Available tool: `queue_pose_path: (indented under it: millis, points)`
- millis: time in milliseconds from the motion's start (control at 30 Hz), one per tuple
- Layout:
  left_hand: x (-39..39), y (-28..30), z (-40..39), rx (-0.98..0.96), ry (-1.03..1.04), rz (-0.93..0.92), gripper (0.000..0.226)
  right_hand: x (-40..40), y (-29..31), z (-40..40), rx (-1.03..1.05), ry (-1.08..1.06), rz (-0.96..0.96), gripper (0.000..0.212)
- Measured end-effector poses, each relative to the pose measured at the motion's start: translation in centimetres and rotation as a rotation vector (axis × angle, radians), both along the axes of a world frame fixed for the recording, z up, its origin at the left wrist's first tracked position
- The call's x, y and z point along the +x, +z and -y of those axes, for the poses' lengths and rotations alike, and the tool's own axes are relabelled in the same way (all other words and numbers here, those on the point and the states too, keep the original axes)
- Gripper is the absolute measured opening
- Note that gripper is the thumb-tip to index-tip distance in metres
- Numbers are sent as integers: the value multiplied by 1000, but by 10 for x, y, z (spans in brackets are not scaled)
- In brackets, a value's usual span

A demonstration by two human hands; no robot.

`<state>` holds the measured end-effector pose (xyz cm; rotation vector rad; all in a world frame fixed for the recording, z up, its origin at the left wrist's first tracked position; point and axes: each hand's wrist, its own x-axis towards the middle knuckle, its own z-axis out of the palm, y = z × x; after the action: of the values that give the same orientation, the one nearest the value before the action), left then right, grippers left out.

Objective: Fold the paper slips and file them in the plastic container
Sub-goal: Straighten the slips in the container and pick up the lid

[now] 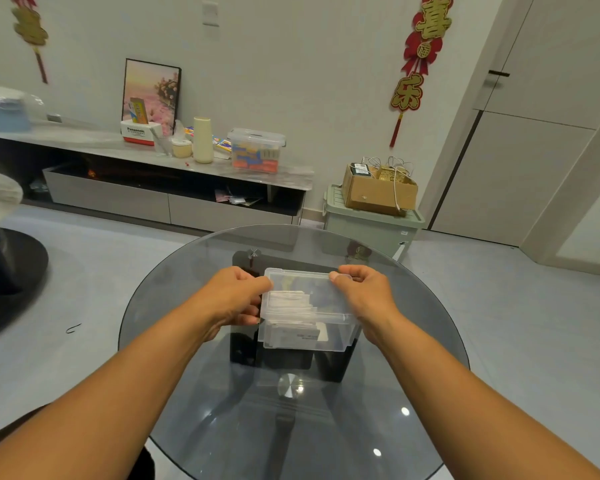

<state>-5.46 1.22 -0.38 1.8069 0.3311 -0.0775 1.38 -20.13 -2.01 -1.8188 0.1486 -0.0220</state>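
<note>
- A clear plastic container (307, 336) is seen on a round glass table (174, 306), near the middle, over the table's dark base.
- Its clear lid (303, 282) is lying on top of, or just above, the container (whether it is fully seated cannot be told).
- White paper slips (291, 303) are stacked inside, showing through lid and wall; they are packed toward the left side of the container.
- The left hand (234, 296) is set against the container's left side, fingers curled, the thumb pressed on the lid's left edge: a grip clamped on lid and container.
- The right hand (364, 289) is closed on the lid's far right corner, thumb on top, fingers curled behind.
- Both forearms are stretched forward over the glass.
- Behind, a low cabinet (174, 202) is seen along the wall, bearing a cream bottle (202, 140) and a clear storage box (256, 150).
- A cardboard box (378, 192) is resting on a green bin (371, 230) by the door.
</note>
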Motion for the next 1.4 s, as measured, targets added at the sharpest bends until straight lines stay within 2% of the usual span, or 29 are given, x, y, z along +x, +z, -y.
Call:
queue_pose_path:
  millis: [100,200,300,400,500,633,767,867,933,1033,1100,1200,1400]
  points:
    - [-2,-4,-1,49,-13,-42,27,-1,2,1,-6,-1,-4,29]
    - [-4,-5,-2,-119,-42,-181,46,-2,0,1,-18,-7,-2,27]
    - [-6,-3,-2,-207,-29,-189,41,-6,0,0,37,-21,-53,17]
    - [-4,-6,-1,-141,8,-161,39,-12,3,0,84,-25,-146,23]
    - [-3,-8,3,-84,14,-120,38,-16,2,4,144,9,-192,19]
    - [-7,-12,17,56,-32,-51,42,-23,-1,10,161,61,-183,13]
    - [-7,-23,27,218,-53,16,47,-23,1,7,156,41,-185,16]
    - [-7,-27,30,236,-24,74,45,-24,2,4,169,12,-192,21]
    - [-8,-29,31,245,-27,92,55,-28,1,1,215,-6,-159,25]
    - [-11,-34,39,199,49,113,66,-34,-12,-2,277,-75,-61,24]
    - [-15,-36,50,135,129,155,64,-40,-25,-4,247,-130,43,33]
    - [-13,-40,63,1,144,239,77,-45,-40,-7,196,-115,140,48]
    - [17,-38,69,-63,131,304,59,-7,-41,6,83,3,80,58]
